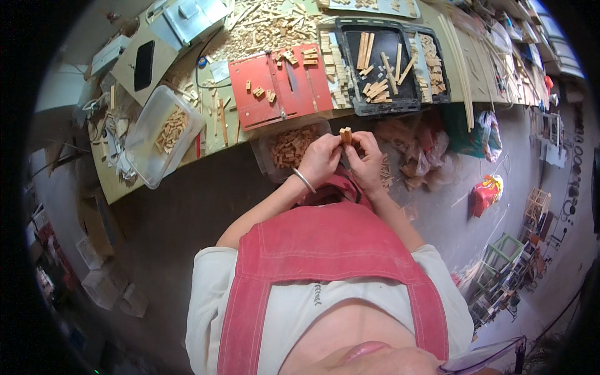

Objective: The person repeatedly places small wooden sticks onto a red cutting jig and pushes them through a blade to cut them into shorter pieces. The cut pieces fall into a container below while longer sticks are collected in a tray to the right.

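At the frame's center, the left hand (pixel 320 159) and right hand (pixel 367 165) pinch a small wooden block (pixel 345 134), possibly two pressed together, between their fingertips. A plastic bin (pixel 262 157) just left holds many wooden pieces (pixel 292 150); loose pieces (pixel 258 92) lie on the red board (pixel 307 95) above. The work looks well along, with those and this block left.

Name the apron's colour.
The apron is a muted red, showing best in the head view.
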{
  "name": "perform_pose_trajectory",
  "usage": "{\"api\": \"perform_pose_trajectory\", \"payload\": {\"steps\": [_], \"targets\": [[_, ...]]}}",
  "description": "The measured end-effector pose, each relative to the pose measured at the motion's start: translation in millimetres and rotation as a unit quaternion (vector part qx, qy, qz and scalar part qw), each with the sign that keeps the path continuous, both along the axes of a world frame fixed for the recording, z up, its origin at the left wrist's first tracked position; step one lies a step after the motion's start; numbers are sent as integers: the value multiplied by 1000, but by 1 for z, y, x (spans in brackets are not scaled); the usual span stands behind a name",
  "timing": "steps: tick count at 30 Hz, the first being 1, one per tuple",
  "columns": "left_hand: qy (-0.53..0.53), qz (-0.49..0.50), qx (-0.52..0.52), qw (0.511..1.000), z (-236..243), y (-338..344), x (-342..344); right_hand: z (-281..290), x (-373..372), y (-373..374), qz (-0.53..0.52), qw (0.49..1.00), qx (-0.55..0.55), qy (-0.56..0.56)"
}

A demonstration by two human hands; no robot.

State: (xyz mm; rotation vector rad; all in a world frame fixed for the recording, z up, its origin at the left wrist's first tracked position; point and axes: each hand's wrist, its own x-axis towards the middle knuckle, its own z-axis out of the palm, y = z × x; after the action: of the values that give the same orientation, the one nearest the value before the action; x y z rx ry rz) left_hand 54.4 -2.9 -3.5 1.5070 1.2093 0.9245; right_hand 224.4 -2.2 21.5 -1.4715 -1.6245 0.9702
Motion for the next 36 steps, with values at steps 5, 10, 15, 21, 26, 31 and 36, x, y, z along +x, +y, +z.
{"api": "perform_pose_trajectory", "payload": {"steps": [5,10,15,21,26,31,36], "targets": [[8,-28,-30,999,-6,13,26,-18,28,7,-35,999,-8,-2],[55,-11,-36,998,-29,48,60,-58,82,24,-99,992,-64,39],[172,22,-36,984,-59,118,108,-80,137,54,-156,956,-192,154],[347,19,25,937,-99,183,155,-78,185,90,-181,927,-245,218],[234,104,-4,967,-90,211,160,-83,217,112,-177,916,-278,228],[335,92,5,938,-94,241,155,-92,230,129,-171,917,-265,245],[381,-12,-32,924,-93,240,172,-100,232,136,-176,898,-298,271]]}}
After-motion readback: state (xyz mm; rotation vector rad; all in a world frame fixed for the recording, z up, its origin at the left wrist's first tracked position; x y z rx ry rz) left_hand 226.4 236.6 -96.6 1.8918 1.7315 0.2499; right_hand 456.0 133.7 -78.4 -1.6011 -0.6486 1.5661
